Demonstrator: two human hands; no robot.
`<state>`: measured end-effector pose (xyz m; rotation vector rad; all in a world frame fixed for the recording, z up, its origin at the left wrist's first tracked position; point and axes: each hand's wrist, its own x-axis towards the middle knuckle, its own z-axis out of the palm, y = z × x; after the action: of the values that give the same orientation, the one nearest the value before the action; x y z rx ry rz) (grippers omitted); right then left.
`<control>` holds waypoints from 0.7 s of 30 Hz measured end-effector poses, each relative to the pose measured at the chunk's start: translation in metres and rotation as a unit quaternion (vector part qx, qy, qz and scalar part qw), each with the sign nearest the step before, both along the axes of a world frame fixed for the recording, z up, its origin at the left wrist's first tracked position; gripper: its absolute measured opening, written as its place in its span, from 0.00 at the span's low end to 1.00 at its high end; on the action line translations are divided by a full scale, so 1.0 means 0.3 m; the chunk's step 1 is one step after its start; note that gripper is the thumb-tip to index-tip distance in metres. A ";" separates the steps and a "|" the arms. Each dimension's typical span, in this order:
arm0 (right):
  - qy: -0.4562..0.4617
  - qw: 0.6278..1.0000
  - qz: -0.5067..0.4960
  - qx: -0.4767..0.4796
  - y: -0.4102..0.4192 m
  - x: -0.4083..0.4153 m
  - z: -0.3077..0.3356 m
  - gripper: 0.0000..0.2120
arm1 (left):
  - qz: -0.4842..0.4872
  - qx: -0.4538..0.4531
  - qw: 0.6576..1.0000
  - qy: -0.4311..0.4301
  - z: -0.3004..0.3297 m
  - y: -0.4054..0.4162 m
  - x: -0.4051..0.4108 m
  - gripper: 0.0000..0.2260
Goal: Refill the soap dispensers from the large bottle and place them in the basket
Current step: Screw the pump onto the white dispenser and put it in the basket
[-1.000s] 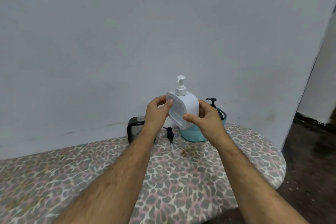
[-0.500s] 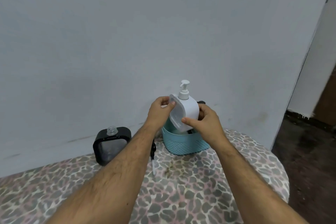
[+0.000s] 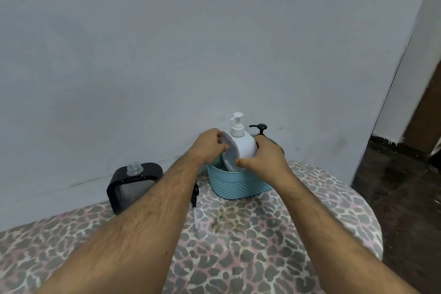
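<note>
Now both hands, left hand [image 3: 207,146] and right hand [image 3: 264,156], curl around the white plastic pump dispenser [image 3: 239,148] above the teal woven basket [image 3: 238,184].

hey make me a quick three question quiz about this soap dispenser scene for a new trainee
1. True or false: the white dispenser is held by both hands, left hand and right hand.
2. Which item has no pump fitted? A) white dispenser B) black dispenser C) the dispenser behind the right hand
3. Fill in: the white dispenser's lower end is dipping into the blue ____.

Key: 1 true. 2 B; its neck is open and a black pump lies beside it on the patterned surface. 3 basket.
</note>
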<state>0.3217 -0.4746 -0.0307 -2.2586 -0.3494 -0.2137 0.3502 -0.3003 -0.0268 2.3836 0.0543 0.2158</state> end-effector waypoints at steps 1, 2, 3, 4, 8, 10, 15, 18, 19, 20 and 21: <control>0.002 1.000 0.000 -0.017 0.002 0.000 0.003 0.30 | 0.005 0.022 1.000 0.002 -0.001 -0.002 0.002 0.16; 0.006 0.999 0.000 -0.031 0.004 0.000 0.005 0.30 | 0.011 0.046 0.999 0.003 -0.003 -0.004 0.004 0.16; 0.009 0.999 -0.003 -0.046 0.006 0.000 0.004 0.30 | 0.015 0.071 0.997 0.003 -0.004 -0.007 0.005 0.15; 0.009 0.998 -0.007 -0.060 0.007 0.001 0.002 0.29 | 0.019 0.090 0.996 0.003 -0.006 -0.010 0.007 0.15; 0.008 0.993 -0.022 -0.113 0.011 -0.007 0.004 0.25 | 0.024 0.140 0.990 0.004 -0.022 -0.025 0.017 0.14; 0.007 0.990 -0.032 -0.138 0.011 -0.013 0.015 0.23 | 0.026 0.166 0.986 0.004 -0.029 -0.033 0.021 0.12; 0.040 0.987 -0.025 -0.153 0.010 -0.013 0.049 0.22 | 0.035 0.198 0.979 0.022 -0.036 -0.056 0.028 0.09; 0.060 0.978 -0.022 -0.196 0.021 -0.004 0.072 0.22 | 0.042 0.230 0.971 0.040 -0.039 -0.071 0.029 0.08; 0.061 0.975 -0.019 -0.211 0.024 -0.001 0.078 0.22 | 0.043 0.238 0.969 0.044 -0.042 -0.076 0.030 0.08; 0.061 0.972 -0.016 -0.225 0.027 0.003 0.084 0.22 | 0.045 0.241 0.968 0.044 -0.046 -0.079 0.031 0.09; 0.057 0.970 -0.011 -0.236 0.028 0.006 0.088 0.21 | 0.048 0.242 0.968 0.041 -0.049 -0.081 0.033 0.09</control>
<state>0.3234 -0.4661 -0.0043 -2.7304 -0.3391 -0.0075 0.3600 -0.3245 -0.0414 2.8804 0.1725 0.1931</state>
